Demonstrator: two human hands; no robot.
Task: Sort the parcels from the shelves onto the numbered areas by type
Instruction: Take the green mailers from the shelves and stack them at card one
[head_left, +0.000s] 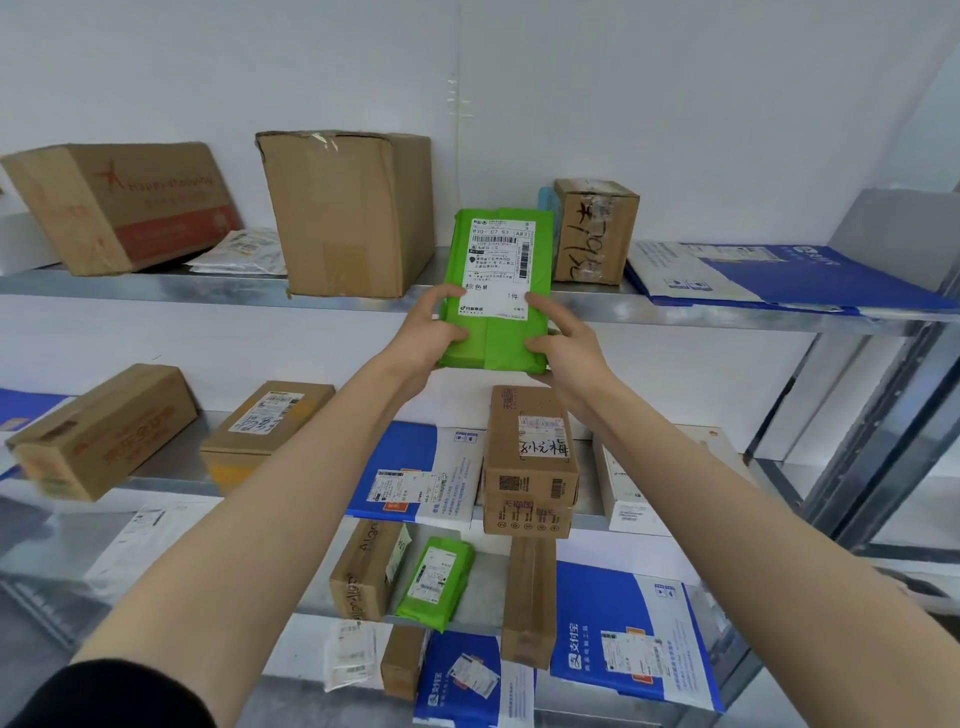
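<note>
Both hands, left hand (434, 332) and right hand (563, 343), have fingers clamped on the green mailer (496, 291), held up in front of the top shelf (208, 291). Soft slick bag, so it might slip, or bump the small carton (595, 231) beside it.

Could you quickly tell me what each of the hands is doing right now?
Left hand: closed on the green parcel.
Right hand: closed on the same green parcel.

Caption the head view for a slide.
Both hands, left hand and right hand, hold a green parcel before shelves of boxes.
</note>
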